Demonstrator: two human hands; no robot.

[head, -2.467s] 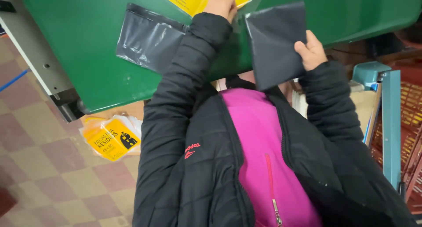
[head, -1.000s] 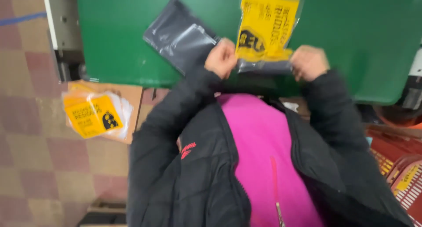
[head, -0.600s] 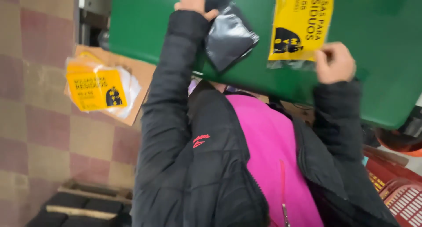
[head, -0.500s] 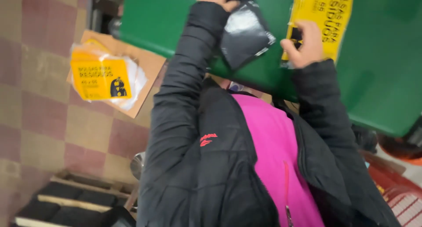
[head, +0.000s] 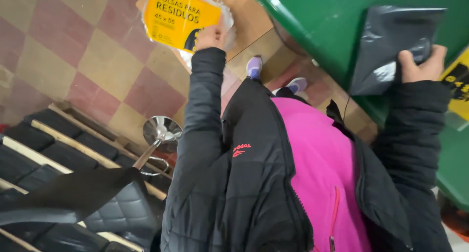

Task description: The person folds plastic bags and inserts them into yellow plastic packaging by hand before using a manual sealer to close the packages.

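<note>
Dark grey plastic bag (head: 391, 47): thin, glossy, creased film, folded into a rough flat rectangle, wrinkles catching light along its left edge. Lying against the green worktop (head: 322, 22), near its front edge, at upper right of view. Pinned at its right side by the right hand (head: 420, 64), thumb and fingers curled closed over the film; fingertips partly buried in the folds, so exact grip hard to make out.

Yellow pack of bags (head: 181, 15): flat packet, yellow label with dark lettering and a dark pictogram, clear wrapping puffed round its edges. Resting on a brown cardboard sheet (head: 244, 17) on the floor, upper centre. Top of pack cut off by frame edge. Left hand (head: 210, 36) at its lower right corner, fingers closed on the wrapping; fingers mostly hidden behind the back of the hand.

Second yellow label (head: 459, 86): only a sliver visible at right edge, on the worktop, just beside the right hand.

Surroundings: checkered floor tiles (head: 73, 52) in red and tan; wooden pallet (head: 58, 149) at lower left; black quilted stool (head: 93, 198) with chrome base (head: 161, 132), lying tipped over the pallet. Black puffer jacket (head: 229, 183) over pink top (head: 317, 164) filling the lower centre; pale shoes (head: 254, 66) below the worktop edge.
</note>
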